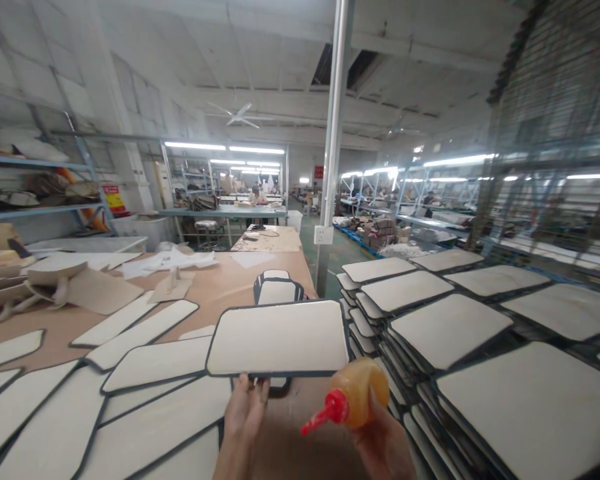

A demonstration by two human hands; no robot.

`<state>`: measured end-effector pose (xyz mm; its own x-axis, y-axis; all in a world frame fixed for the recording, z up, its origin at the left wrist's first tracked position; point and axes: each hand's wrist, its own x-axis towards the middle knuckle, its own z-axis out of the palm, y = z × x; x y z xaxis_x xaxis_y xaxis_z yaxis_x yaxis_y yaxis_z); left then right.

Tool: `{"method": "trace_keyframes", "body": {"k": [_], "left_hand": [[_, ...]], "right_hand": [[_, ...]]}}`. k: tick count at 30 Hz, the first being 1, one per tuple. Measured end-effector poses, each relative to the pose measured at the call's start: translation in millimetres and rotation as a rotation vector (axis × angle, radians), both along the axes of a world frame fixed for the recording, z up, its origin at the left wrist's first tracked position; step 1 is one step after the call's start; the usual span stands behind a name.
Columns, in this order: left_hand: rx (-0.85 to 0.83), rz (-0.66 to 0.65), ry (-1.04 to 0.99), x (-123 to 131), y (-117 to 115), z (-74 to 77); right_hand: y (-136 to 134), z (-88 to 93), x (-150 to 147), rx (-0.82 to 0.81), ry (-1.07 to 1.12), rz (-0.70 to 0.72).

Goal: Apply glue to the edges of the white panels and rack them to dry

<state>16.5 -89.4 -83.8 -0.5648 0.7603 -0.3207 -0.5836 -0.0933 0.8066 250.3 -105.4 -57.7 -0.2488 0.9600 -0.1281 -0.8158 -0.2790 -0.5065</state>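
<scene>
Head view: clock positions are taken from the centre of the view. A pale panel (280,337) with a dark border stands at 6 o'clock, above the brown bench (220,267). The left hand (245,407), between 6 and 7 o'clock, has its grip on the panel's near edge; the fingertips beneath are hidden. The right hand (383,433), at 5 o'clock, has its grip closed round an amber squeeze bottle (360,393), whose red nozzle (325,415) points down toward 8 o'clock, short of the panel's near edge.

Risks, as judged:

1. Drips. The nozzle is tipped downward; extra pressure from the right grip could release contents onto the bench or the left forearm.

2. Tilting. The only hold seen is at the near edge, so the panel could dip or twist if pushed from the far side. Whether anything supports it beneath cannot be told.

3. Marking. Loose panels (45,427) overlap at 7 to 8 o'clock; a stray drop there could stain a pale face.

4. Disturbance. Stacked panels (453,327) at 4 o'clock lie just beside the bottle; an outward swing of the right elbow could shift the uneven layers.
</scene>
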Motion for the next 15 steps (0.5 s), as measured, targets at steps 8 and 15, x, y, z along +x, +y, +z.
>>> {"method": "trace_keyframes", "body": {"k": [8,15], "left_hand": [[-0.041,-0.128,-0.598,14.3,-35.0,-37.5],[-0.349,-0.475,-0.463,15.6,-43.6,-97.1]], "right_hand": [[11.0,-7.4,-11.1,-0.092,-0.111,-0.058],[38.7,-34.6,-26.5,-0.135,-0.157,-0.097]]}}
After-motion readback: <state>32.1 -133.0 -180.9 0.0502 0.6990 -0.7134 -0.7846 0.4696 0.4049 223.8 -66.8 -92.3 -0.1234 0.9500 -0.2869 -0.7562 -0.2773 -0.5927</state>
